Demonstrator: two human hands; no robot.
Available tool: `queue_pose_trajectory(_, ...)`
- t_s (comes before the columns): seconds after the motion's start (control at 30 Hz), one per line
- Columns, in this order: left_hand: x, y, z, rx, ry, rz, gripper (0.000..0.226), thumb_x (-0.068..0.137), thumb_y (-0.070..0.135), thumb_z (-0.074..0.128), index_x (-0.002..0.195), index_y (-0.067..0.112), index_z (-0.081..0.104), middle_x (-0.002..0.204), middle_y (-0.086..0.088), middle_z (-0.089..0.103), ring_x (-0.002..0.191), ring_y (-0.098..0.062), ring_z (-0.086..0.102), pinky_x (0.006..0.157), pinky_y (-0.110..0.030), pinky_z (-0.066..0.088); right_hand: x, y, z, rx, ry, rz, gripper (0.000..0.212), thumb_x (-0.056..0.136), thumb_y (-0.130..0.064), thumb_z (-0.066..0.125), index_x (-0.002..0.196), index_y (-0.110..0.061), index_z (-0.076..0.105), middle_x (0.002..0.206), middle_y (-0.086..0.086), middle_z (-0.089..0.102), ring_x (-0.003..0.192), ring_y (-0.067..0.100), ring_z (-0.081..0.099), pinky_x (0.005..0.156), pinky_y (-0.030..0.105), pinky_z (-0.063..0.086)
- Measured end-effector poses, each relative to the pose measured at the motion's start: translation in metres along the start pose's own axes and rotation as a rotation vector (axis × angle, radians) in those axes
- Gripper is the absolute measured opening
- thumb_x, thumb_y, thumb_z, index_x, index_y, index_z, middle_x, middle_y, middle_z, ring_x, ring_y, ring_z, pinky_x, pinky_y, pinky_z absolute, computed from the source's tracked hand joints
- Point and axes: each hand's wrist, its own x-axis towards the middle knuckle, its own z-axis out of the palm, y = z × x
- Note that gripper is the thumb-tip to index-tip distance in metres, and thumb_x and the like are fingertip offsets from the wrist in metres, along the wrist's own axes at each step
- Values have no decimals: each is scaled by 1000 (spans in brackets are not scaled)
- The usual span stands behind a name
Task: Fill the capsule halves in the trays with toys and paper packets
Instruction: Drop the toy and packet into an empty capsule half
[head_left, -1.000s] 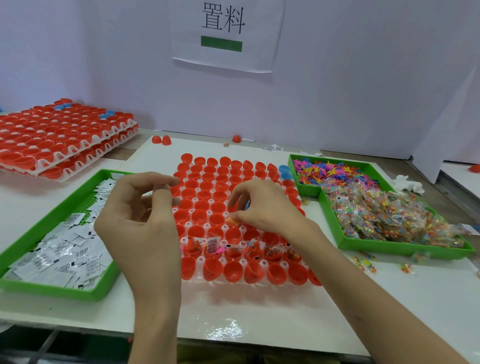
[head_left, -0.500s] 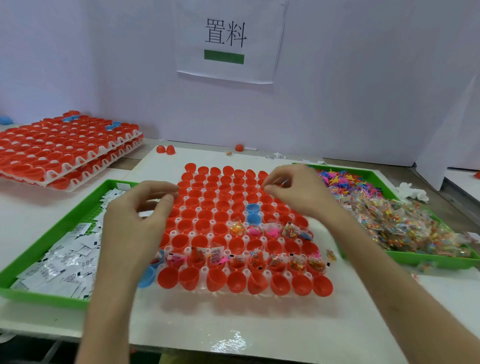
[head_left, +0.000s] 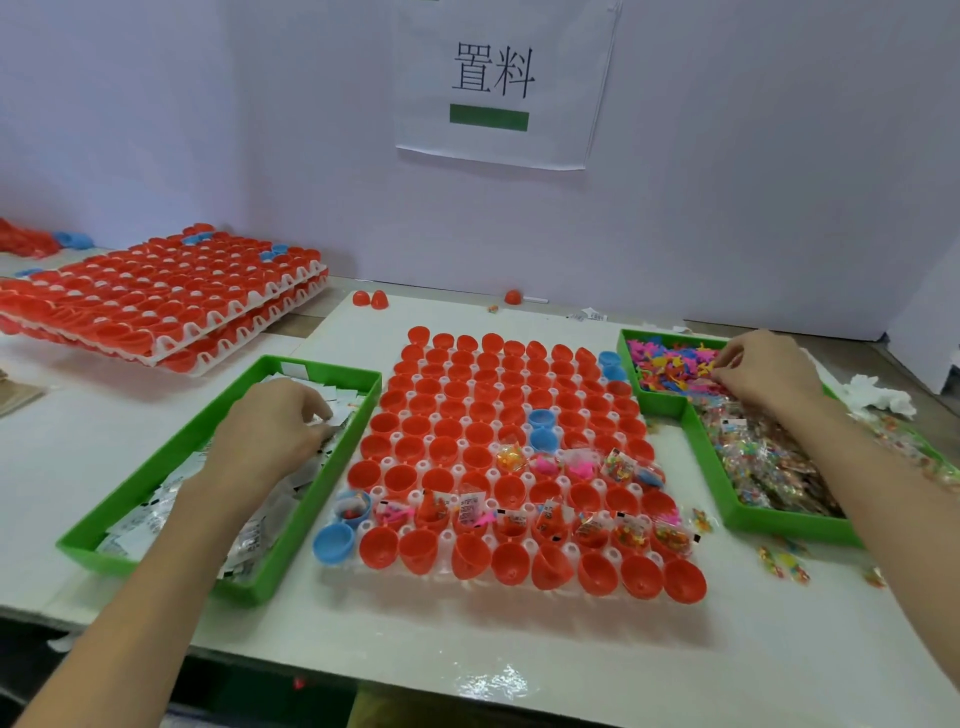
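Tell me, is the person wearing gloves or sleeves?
No gloves. The left hand and right hand are both bare, with no rings or watch to see. The left forearm and right forearm are bare too; no sleeve shows.

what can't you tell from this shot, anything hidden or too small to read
All in the head view:
- Whether the left hand grips any of the paper packets: its own back covers the curled fingertips.
- What the right hand pinches: its fingertips sit among the loose toys, too small to separate.
- Print on the packets: too small and blurred.
- Lower layer of the far stack of trays: covered by the layer above; the left edge cuts it off.
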Motion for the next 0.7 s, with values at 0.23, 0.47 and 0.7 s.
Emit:
queue_pose_trajectory(0.23, -4, 2, 1, 1, 65, -34, 12, 94, 25, 69, 87, 23, 78, 93, 3, 73, 82, -19, 62, 65, -30, 42, 0, 6, 5, 51, 108, -34, 17, 91, -27, 72, 89, -11, 80, 85, 11, 75, 74, 25, 61, 76, 38, 54)
queue_pose_trajectory(0.47, -11, 8, -6, -133, 247, -63, 19, 89, 29, 66, 73, 21, 70, 80, 0, 72, 72, -25, 62, 66, -36, 52, -8, -1, -6, 364, 155, -37, 6, 84, -16, 76, 81, -11, 76, 81, 10, 74, 67, 18, 66, 48, 29, 56)
queue_pose_trajectory(0.7, -39, 42, -36, -586, 420, -3, 30, 88, 25, 45, 64, 8, 54, 67, -17, 62, 71, -37, 60, 60, -42, 43, -48, -29, -39, 821, 80, -98, 15, 89, -10, 72, 89, -25, 76, 86, 0, 77, 78, 16, 73, 80, 32, 58)
